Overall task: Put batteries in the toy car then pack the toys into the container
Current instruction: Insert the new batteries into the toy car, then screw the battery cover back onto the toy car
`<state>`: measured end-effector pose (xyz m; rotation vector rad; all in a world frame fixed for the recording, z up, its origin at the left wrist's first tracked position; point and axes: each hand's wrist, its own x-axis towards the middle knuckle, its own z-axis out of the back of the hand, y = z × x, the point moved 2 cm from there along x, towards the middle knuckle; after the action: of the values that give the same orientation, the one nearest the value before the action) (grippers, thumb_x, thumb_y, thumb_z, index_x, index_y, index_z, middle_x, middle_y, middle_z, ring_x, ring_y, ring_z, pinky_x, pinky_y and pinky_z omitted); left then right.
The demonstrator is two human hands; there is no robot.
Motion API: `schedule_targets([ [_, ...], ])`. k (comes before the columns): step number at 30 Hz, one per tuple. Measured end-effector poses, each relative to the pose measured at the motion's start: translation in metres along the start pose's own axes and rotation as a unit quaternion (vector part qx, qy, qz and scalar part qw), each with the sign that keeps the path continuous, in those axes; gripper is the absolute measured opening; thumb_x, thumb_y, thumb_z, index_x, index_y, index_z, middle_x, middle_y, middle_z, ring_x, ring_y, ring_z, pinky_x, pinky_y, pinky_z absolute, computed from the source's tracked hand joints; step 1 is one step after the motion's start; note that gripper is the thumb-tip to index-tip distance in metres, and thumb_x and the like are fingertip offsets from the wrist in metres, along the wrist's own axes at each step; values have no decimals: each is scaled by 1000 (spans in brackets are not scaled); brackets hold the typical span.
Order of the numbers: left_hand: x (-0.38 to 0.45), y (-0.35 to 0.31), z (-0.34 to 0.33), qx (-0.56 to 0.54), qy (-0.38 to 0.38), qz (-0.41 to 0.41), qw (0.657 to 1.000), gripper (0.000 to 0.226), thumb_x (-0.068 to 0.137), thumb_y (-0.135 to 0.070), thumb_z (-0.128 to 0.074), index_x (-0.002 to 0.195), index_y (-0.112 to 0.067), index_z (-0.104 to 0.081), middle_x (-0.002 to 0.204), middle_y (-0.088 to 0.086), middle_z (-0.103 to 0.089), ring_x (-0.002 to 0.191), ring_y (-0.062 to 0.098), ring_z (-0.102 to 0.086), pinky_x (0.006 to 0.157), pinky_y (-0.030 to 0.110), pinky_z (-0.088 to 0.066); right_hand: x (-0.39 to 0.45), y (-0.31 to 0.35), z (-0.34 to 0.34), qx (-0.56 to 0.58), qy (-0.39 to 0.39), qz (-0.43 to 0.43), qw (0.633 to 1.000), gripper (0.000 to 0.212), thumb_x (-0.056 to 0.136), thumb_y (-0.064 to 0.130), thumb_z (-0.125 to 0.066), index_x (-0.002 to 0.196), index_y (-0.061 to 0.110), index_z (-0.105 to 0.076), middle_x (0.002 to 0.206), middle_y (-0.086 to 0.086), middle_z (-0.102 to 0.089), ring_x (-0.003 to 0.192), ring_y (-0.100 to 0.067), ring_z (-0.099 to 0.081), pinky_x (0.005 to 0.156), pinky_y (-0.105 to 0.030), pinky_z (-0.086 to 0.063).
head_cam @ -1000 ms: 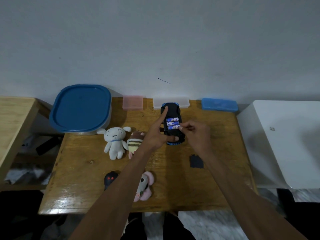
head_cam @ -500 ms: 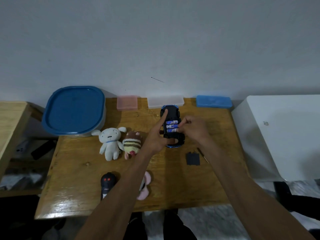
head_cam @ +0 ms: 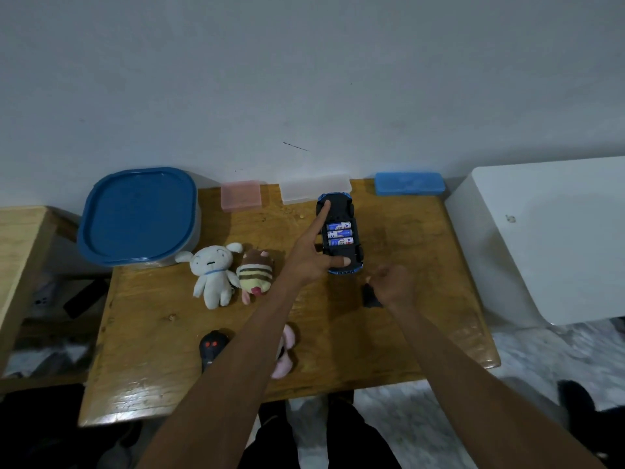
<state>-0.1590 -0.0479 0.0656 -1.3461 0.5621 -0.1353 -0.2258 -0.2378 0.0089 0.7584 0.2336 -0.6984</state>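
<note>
Toy car [head_cam: 339,231] is belly-up on the wooden table [head_cam: 389,350], long axis running away from me toward the wall, nose end nearly touching the clear plastic case [head_cam: 304,189]. Battery bay is open, three AA batteries [head_cam: 340,234] seated crosswise to the car's axis.

My left hand [head_cam: 313,258] pins the car: index finger stretched along the car's left side up to the far end, thumb pressing the near end. Fingers straight, not wrapped round it.

My right hand [head_cam: 392,282] sits just off the car's near right corner, fingers curled down onto the black battery cover [head_cam: 370,297]. It looks like a pinch on the cover, but the hand hides most of it, so contact is my reading, not certain.

Key relation: the cover lies nearer to me than the car and slightly right of it; the bay is up and left from the right hand. Right hand is clearly the closer one to both the cover and the bay. I'd judge the next move as carrying the cover up-left and setting it square over the cells while the left keeps the car from sliding.

Blue-lidded container [head_cam: 138,214] is well left of the car, lid on. White plush [head_cam: 213,270] and striped plush [head_cam: 255,274] lie between it and the car.
</note>
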Motion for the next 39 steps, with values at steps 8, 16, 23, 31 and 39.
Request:
schedule_targets([
  [8, -5, 7, 1, -18, 9, 8, 1000, 116, 73, 9, -84, 158, -44, -24, 131, -27, -47, 107, -5, -58, 81, 18, -56, -25, -17, -20, -191, -21, 18, 981, 46, 87, 28, -77, 128, 13, -63, 132, -15, -51, 116, -34, -57, 93, -40, -50],
  [16, -9, 13, 6, -39, 11, 3, 999, 115, 73, 11, -83, 157, -42, -25, 138, -16, -46, 106, -5, -59, 80, 18, -57, -12, -21, -10, -55, -12, 17, 998, 24, 90, 13, -73, 114, 13, -73, 110, -12, -73, 97, -27, -68, 81, -31, -55],
  [23, -11, 16, 9, -53, 14, -2, 998, 113, 75, 10, -82, 157, -43, -25, 145, -9, -46, 110, -1, -59, 86, 22, -58, -9, 54, 50, 193, -113, 90, 970, 11, 93, 14, -69, 102, 19, -73, 103, 3, -72, 97, -14, -67, 83, -28, -54],
  [31, -9, 12, 12, -48, 14, -22, 998, 115, 73, 9, -83, 156, -46, -27, 149, -5, -46, 113, -9, -58, 87, 18, -55, -18, 121, 72, 239, 68, 143, 958, 12, 91, 20, -71, 102, 23, -74, 99, 4, -75, 91, -15, -71, 77, -31, -57],
  [39, -11, 12, 21, -39, 12, -31, 999, 113, 73, 7, -84, 155, -49, -29, 152, -3, -46, 121, -1, -56, 95, 27, -56, -18, 122, 49, 165, 104, 158, 968, 9, 90, 18, -73, 97, 22, -76, 92, 5, -76, 80, -12, -69, 68, -26, -49],
])
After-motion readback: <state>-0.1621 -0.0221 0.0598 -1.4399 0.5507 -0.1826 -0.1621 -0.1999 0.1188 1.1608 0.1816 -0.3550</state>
